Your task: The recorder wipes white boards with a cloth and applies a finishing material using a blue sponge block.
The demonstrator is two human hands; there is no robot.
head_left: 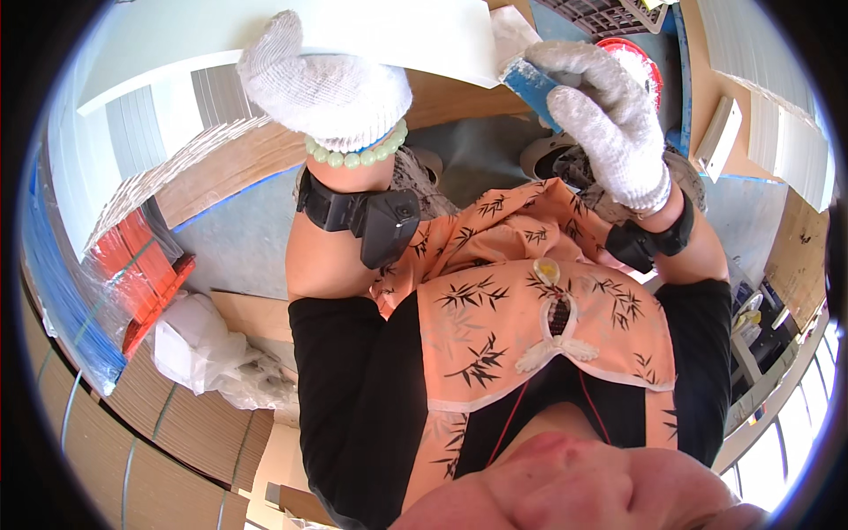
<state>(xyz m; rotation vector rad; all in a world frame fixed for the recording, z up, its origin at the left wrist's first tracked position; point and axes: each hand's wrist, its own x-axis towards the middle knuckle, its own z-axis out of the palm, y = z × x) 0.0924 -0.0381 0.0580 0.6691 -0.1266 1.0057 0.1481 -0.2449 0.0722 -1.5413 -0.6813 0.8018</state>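
Note:
My left hand (329, 95), in a white knitted glove, grips the near edge of a white panel (424, 40). One gloved finger or thumb lies along the panel's top face; the others are partly hidden. To the right, my gloved right hand (605, 119) is closed on a small flat blue block (530, 91) with white dust on it. The block is pinched between thumb and fingers, close to the panel's right end. Just behind that hand shows a red-rimmed round container (652, 66), partly covered by the glove.
White panels (177, 159) stand stacked at the left, with more panel stacks (764, 53) at the far right. A white strip (720, 137) lies on brown board. A dark crate (609, 18) is at the back. Red pieces (132, 265), clear plastic (221, 353) and strapped cardboard (159, 415) fill the lower left.

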